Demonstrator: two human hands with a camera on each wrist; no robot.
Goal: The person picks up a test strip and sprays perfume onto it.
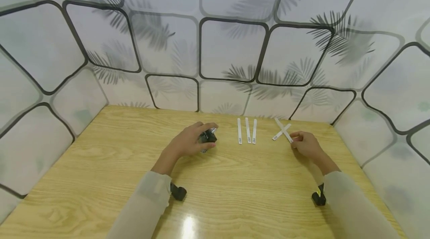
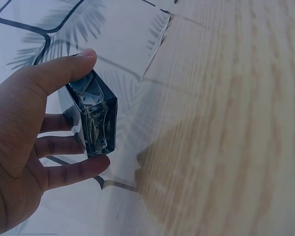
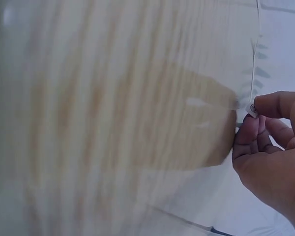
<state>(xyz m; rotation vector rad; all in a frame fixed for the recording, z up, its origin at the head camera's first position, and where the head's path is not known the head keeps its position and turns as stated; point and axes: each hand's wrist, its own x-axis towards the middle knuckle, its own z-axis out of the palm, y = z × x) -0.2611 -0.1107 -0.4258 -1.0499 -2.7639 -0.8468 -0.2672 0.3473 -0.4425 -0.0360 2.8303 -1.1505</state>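
Note:
My left hand (image 1: 189, 140) grips a small dark, angular glass bottle (image 1: 209, 137) above the left-centre of the table. In the left wrist view, the thumb lies over one end of the bottle (image 2: 96, 118) and a fingertip is at the other end. Between thumb and fingertips, my right hand (image 1: 307, 145) pinches the near end of a white paper strip (image 1: 287, 135). This strip crosses over another white strip (image 1: 276, 137), making an X. A printed mark shows at the pinched tip (image 3: 251, 109) in the right wrist view.
Three more white strips (image 1: 239, 131) with printed near ends lie side by side between the hands. The wood-grain table (image 1: 221, 190) meets a patterned fabric backdrop (image 1: 231, 54) behind and at both sides. Black wrist devices (image 1: 178, 193) stick out by the sleeves.

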